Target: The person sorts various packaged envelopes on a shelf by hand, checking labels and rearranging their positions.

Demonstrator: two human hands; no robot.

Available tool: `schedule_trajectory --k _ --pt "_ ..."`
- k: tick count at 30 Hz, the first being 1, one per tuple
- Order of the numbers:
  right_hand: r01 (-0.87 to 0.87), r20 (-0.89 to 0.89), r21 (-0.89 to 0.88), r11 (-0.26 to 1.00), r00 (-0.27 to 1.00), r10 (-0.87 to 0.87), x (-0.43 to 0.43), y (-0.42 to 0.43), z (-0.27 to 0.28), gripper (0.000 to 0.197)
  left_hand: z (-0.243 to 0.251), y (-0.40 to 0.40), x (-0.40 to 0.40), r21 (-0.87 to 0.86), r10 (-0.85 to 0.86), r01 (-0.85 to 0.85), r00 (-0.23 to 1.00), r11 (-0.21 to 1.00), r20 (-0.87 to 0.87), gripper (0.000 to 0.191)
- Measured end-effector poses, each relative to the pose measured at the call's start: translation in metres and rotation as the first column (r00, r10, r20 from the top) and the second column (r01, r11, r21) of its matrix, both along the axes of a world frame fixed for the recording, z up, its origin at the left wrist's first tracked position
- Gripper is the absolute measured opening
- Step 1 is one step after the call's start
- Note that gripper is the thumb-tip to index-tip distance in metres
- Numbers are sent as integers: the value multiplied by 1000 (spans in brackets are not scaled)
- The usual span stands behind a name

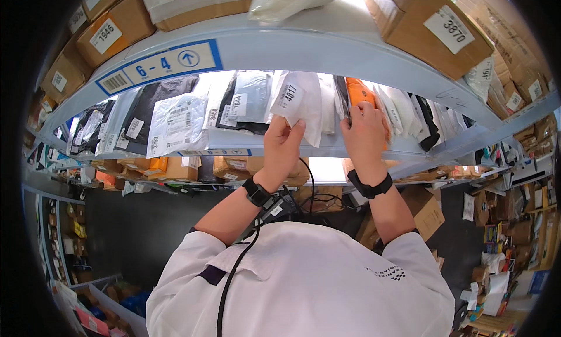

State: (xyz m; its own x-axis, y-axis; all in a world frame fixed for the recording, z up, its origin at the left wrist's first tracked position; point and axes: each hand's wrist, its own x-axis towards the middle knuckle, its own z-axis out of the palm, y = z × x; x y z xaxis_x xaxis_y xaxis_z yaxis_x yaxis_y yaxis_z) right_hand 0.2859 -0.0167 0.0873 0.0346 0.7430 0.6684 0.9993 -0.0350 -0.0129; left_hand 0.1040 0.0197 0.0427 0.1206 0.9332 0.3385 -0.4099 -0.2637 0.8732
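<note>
My left hand [282,146] grips the lower edge of a white plastic mailer [307,113], which bears a printed label and stands among other packages on the shelf. To its right, my right hand [363,131] touches the front of an orange mailer [360,91]; its fingers are bent, and whether they pinch anything I cannot tell. Left of my hands stand a light blue-grey package [252,96] and a white labelled mailer [177,122]. White and black mailers fill the row to the right. Each wrist wears a black band.
The metal shelf beam [280,48] crosses above my hands, with cardboard boxes such as one at upper right [438,30] on top. A lower shelf holds more boxes [175,168]. Black cables [312,183] hang near my body, and an opened carton [427,212] sits below right.
</note>
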Motion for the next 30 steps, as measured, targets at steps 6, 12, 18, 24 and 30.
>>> schedule_trajectory --k 6,12,18,24,30 --pt "-50 -101 122 991 993 63 17 -4 -1 22 -5 -1 50 137 61 -37 982 990 -177 7" --pt "-149 -121 93 985 980 159 18 -11 -3 25 -4 -2 71 243 174 -68 879 968 -444 16" --pt "-269 -142 106 957 949 283 30 -25 -4 34 -6 -1 52 -158 -28 -31 934 987 -355 28" --pt "-255 -62 98 962 963 262 30 -24 -8 33 21 -3 47 -185 -52 6 969 983 -242 68" --pt "-308 2 158 938 950 312 32 -20 -19 31 1 6 52 10 -43 50 931 999 -363 64"
